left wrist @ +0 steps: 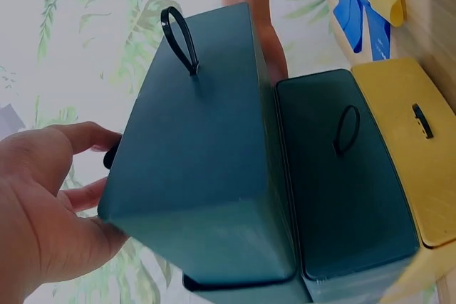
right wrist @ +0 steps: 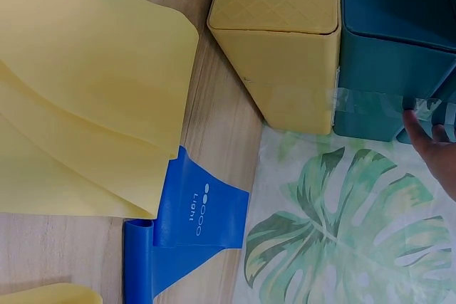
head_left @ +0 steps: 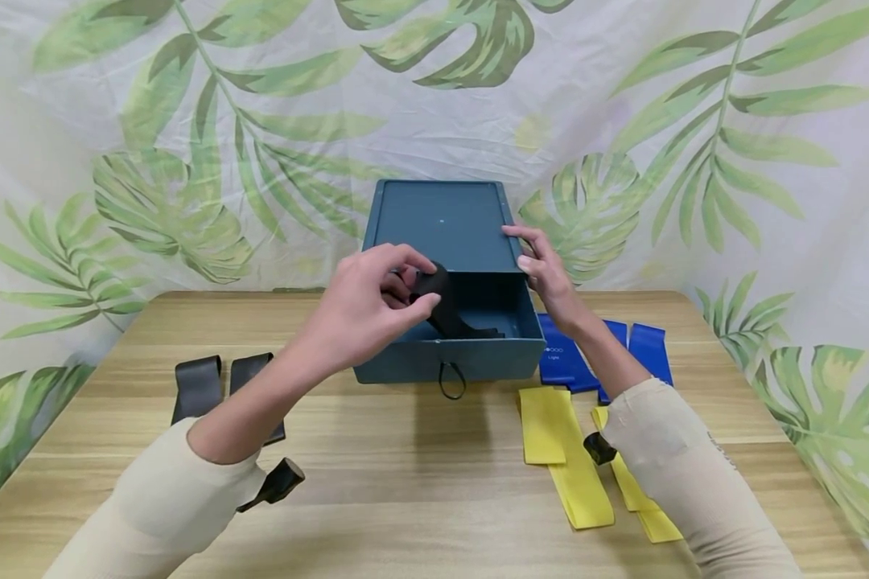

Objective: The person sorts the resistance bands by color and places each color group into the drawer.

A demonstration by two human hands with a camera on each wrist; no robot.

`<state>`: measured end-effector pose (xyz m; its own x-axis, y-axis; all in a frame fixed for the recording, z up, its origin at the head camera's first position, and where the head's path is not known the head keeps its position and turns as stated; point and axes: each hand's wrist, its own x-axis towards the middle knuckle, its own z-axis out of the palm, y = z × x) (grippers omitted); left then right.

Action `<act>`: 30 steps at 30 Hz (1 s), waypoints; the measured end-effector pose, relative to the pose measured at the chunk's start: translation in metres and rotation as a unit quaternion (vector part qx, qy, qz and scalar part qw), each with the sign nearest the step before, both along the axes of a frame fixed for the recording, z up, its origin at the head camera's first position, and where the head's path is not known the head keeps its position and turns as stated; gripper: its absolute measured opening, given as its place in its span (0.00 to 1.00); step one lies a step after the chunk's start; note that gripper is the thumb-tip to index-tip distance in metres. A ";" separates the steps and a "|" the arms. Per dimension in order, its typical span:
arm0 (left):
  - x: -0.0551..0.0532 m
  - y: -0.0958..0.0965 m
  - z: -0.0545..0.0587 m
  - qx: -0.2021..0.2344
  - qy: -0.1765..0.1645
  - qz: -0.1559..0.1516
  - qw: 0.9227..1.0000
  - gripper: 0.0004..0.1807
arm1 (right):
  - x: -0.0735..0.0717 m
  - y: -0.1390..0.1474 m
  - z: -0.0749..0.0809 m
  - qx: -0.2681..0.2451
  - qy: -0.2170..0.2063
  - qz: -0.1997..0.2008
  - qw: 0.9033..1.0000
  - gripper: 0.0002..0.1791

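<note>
black band (head_left: 446,314): lower end in pulled-out teal drawer (head_left: 492,362)
l hand (head_left: 365,293): pinching band's upper end
r hand (head_left: 552,281): fingers straight-ish, on box (head_left: 442,217) r edge
yellow bands (head_left: 543,426): on tbl (head_left: 376,498), r side

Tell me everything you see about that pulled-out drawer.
The drawer is dark teal, box-shaped and open-topped, and looks like smooth plastic. A thin black loop is fixed to its front. Pulled partway out towards the person, it tops a stack, with a closed teal drawer and then a yellow drawer below. The left hand holds a black band at its opening, the band's tail trailing inside; whether that hand touches the drawer is hard to tell.
</note>
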<state>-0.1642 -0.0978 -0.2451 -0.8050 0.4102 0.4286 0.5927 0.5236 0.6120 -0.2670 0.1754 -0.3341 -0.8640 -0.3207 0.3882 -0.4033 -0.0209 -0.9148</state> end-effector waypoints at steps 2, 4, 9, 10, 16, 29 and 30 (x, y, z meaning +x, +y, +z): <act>0.001 -0.004 0.000 -0.014 -0.005 0.002 1.000 0.13 | 0.000 0.000 0.000 0.001 -0.001 -0.001 1.000 0.37; 0.003 -0.008 0.000 -0.032 -0.007 0.003 0.999 0.14 | 0.000 -0.001 0.001 0.000 -0.001 -0.001 1.000 0.37; 0.006 -0.015 -0.001 -0.068 -0.004 -0.005 0.998 0.14 | 0.000 -0.001 0.002 0.004 0.000 0.000 1.000 0.38; 0.006 -0.016 -0.002 -0.072 -0.003 -0.008 0.997 0.14 | 0.000 -0.001 0.002 0.005 0.001 0.000 1.000 0.38; 0.007 -0.023 -0.003 -0.089 -0.001 -0.021 0.996 0.14 | 0.001 -0.002 0.003 0.007 0.005 0.000 1.000 0.38; 0.000 -0.049 -0.001 -0.024 0.119 -0.033 0.992 0.03 | 0.002 -0.001 0.002 0.009 0.000 0.000 1.000 0.37; -0.002 -0.054 -0.001 -0.013 0.120 -0.027 0.992 0.03 | 0.002 -0.001 0.002 0.010 0.000 0.000 1.000 0.37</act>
